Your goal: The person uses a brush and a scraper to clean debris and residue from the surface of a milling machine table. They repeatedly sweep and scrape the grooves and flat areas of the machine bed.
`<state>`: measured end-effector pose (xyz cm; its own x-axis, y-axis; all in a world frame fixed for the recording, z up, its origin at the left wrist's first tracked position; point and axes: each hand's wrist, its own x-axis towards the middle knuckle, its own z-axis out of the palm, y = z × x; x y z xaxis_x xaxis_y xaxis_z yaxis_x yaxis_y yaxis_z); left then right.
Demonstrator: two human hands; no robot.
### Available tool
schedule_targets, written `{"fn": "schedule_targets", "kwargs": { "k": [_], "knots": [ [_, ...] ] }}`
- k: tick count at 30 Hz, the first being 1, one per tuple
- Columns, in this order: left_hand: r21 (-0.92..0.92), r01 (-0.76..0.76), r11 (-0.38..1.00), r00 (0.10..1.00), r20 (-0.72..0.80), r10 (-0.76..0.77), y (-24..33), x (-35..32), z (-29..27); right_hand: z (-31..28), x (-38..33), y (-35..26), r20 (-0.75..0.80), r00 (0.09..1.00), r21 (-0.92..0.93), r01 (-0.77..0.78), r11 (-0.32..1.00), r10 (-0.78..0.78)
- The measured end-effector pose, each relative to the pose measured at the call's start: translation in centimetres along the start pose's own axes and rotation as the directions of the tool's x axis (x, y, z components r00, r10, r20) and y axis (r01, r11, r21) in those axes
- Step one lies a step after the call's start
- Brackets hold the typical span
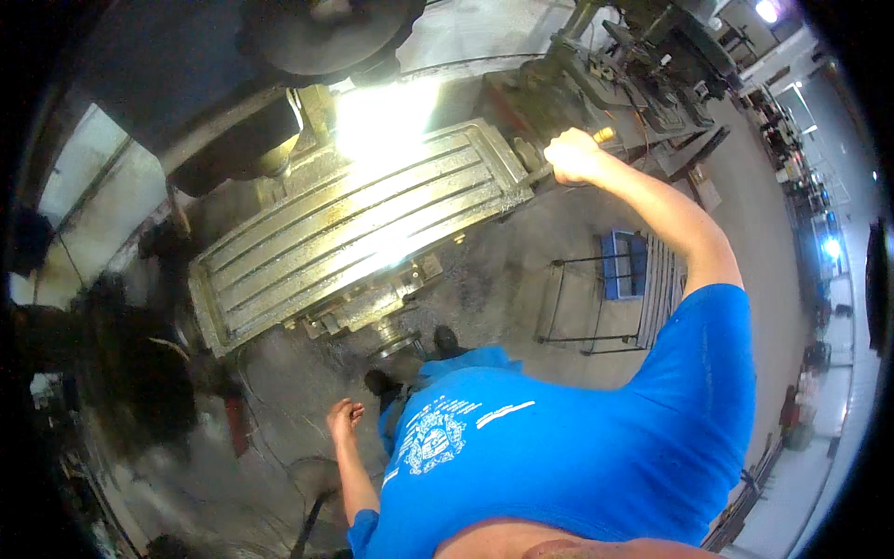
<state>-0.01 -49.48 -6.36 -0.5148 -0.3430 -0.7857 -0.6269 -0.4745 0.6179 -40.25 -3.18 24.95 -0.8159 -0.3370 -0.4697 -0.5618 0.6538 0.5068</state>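
My right hand (573, 156) is closed around a crank handle at the right end of a machine table. A yellowish knob or grip end (605, 135) sticks out beyond the fist; the rest of the handle is hidden by the fingers. The long metal machine table (345, 219) has parallel slots along its length and looks wet or oily, with small chips on it. My left hand (345, 417) hangs low beside my body, away from the table. Its fingers are loosely bent and slightly apart, with nothing seen in them.
A bright lamp (386, 116) glares over the table, under the dark machine head (326, 37). Below its front edge sits a round handwheel (396, 345). A metal rack (596, 298) with a blue crate (622, 265) stands on the floor at right. Other machinery (643, 84) is beyond.
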Motion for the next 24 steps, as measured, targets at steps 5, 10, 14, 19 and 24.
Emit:
{"fn": "schedule_targets", "kwargs": {
  "k": [5, 10, 14, 19, 24],
  "knots": [
    [-0.030, -0.038, 0.999, 0.998, -0.050, 0.036, 1.1, -1.7, 3.9, -0.2, 2.2, -0.1, -0.005, 0.995, -0.016, 0.098, 0.995, -0.098],
    [-0.052, -0.301, 0.952, 0.953, 0.025, 0.303, 5.0, 1.7, 4.9, 0.3, 1.3, -0.1, -0.027, 0.942, -0.166, 0.327, 0.930, -0.336],
    [-0.024, -0.317, 0.948, 0.944, 0.089, 0.318, 8.6, 2.2, 7.8, 1.1, 2.1, 1.1, -0.063, 0.883, -0.236, 0.440, 0.867, -0.465],
    [-0.028, -0.287, 0.958, 0.958, 0.015, 0.287, 7.8, 1.7, 6.5, -3.0, 2.0, 3.4, -0.041, 0.902, -0.375, 0.386, 0.843, -0.431],
    [-0.030, -0.286, 0.958, 0.958, 0.013, 0.287, 4.2, 2.3, 4.9, -0.8, 6.0, 1.0, -0.077, 0.891, -0.376, 0.389, 0.841, -0.447]
  ]
}}
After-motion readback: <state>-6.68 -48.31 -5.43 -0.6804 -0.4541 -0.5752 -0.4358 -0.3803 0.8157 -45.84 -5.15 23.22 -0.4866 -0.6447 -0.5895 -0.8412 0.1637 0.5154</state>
